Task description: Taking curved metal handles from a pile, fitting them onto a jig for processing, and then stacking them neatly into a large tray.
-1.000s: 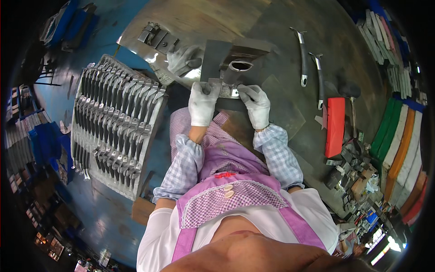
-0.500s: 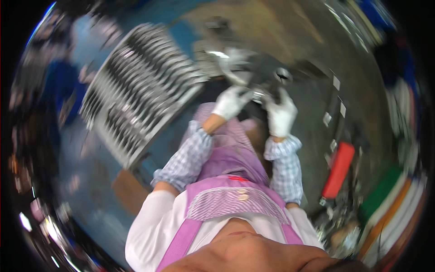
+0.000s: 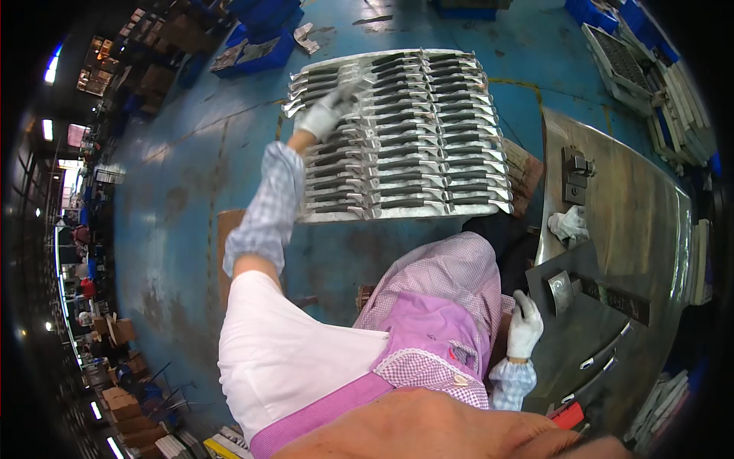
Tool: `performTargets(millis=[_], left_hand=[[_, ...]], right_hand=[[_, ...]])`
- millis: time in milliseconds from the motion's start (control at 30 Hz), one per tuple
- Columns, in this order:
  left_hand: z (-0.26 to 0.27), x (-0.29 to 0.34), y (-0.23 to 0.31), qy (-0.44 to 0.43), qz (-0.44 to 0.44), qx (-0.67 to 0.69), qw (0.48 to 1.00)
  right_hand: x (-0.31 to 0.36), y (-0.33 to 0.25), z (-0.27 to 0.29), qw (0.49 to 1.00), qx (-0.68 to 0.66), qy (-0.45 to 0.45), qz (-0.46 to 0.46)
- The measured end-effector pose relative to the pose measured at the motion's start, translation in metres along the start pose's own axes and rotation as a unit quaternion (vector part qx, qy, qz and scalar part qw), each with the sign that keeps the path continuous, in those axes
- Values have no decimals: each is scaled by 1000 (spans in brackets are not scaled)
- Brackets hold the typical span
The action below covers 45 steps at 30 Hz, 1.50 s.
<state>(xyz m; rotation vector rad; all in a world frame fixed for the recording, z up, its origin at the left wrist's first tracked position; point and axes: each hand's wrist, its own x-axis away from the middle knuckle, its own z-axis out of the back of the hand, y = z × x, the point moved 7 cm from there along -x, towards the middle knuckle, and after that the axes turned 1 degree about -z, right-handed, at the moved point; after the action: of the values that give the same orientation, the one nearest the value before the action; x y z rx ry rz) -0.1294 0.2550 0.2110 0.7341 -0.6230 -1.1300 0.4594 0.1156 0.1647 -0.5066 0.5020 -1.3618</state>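
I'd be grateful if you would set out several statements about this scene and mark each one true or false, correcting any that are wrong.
1. The white-gloved left hand is over the shallow, pale, rectangular tray. True.
2. The black-and-silver elongated handles in the tray are heaped in a jumble. False: they lie side by side in columns.
3. The white-gloved right hand is by the edge of the brownish-grey, smooth-topped table. True.
4. Both hands are over the tray. False: only the left one is.
5. A crumpled, whitish cloth glove lies on the table. True.
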Motion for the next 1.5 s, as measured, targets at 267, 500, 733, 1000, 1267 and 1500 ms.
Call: performTargets(millis=[267,500,733,1000,1267,1500], left_hand=[[-16,-83,-158,-18,15,-374,927],[6,-2,-98,228,-142,-252,930],[-310,185,193,-379,-389,255,800],[-491,301,292,-399,-746,-116,521],[-535,309,294,-407,-804,-163,401],[-533,329,320,-451,-814,-192,312]], right_hand=[[200,107,54,793,-236,-100,-552],[242,199,67,884,2,61,-464],[248,136,63,626,-451,263,-579],[291,161,71,634,-439,294,-565],[274,168,49,577,-563,278,-522],[230,175,80,705,-398,260,-527]])
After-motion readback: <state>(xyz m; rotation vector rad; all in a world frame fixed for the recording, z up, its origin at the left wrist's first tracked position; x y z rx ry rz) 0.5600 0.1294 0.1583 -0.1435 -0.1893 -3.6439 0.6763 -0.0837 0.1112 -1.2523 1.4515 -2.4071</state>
